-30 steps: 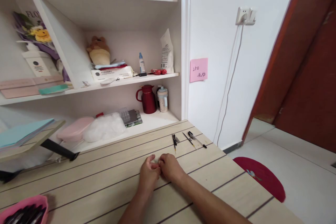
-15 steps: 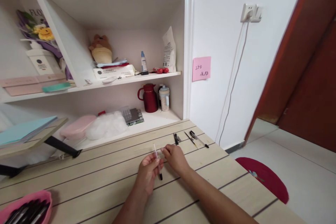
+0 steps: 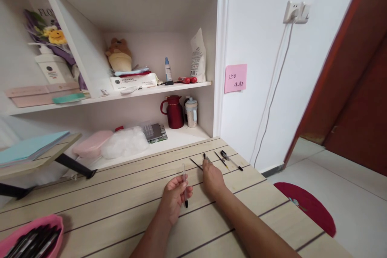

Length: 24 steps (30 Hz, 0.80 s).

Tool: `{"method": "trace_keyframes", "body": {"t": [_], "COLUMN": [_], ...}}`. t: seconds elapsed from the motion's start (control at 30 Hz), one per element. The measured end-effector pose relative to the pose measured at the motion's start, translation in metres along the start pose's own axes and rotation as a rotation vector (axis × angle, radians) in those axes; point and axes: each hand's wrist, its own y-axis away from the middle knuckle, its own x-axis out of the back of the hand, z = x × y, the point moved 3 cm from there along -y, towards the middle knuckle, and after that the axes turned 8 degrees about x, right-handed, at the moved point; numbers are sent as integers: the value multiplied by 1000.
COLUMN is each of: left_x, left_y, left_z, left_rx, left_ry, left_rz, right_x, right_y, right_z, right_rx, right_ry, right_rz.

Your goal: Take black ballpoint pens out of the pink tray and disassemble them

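Observation:
My left hand [image 3: 175, 197] is closed around a clear pen barrel [image 3: 184, 175] with a black lower end, tilted nearly upright above the table. To its right, my right hand [image 3: 213, 177] reaches low over the tabletop with fingers bent together. Small black pen parts [image 3: 206, 157] show just past its fingertips, partly covered. A thin dark stick [image 3: 196, 163], like a pen refill, sticks out left of those fingers; whether they grip it is hidden. Beyond the right hand lie slim dark pen pieces [image 3: 222, 160] and a clear pen with black ends [image 3: 232, 160].
A pink container [image 3: 60, 229] full of dark pens stands at the table's front left. A small raised stand [image 3: 72, 145] bearing blue papers is at the left. Behind are white shelves with a red jug [image 3: 174, 113], a cup [image 3: 191, 112] and a bagged white bundle [image 3: 125, 143].
My right hand has moved away from the barrel, rightward to the pen parts. The thin dark stick now shows beside it. My left hand still holds the barrel; the view has shifted slightly.

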Motion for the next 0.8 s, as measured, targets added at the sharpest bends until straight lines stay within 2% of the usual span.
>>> {"method": "trace_keyframes", "body": {"t": [0.3, 0.47, 0.53, 0.6, 0.8], "left_x": [6, 7, 7, 7, 7], "left_y": [-6, -7, -7, -8, -9], "left_z": [2, 5, 6, 6, 7], "left_rx": [2, -10, -3, 9, 18], "left_ry": [-32, -86, -100, -108, -121], "left_rz": [-79, -131, -155, -178, -211], "right_x": [7, 2, 2, 5, 15], "right_y": [11, 10, 6, 0, -11], "right_z": [-18, -14, -10, -6, -6], "right_rx": [108, 97, 61, 23, -42], "right_ry": [55, 35, -40, -265, -1445], "right_rz": [-115, -108, -76, -25, 87]}}
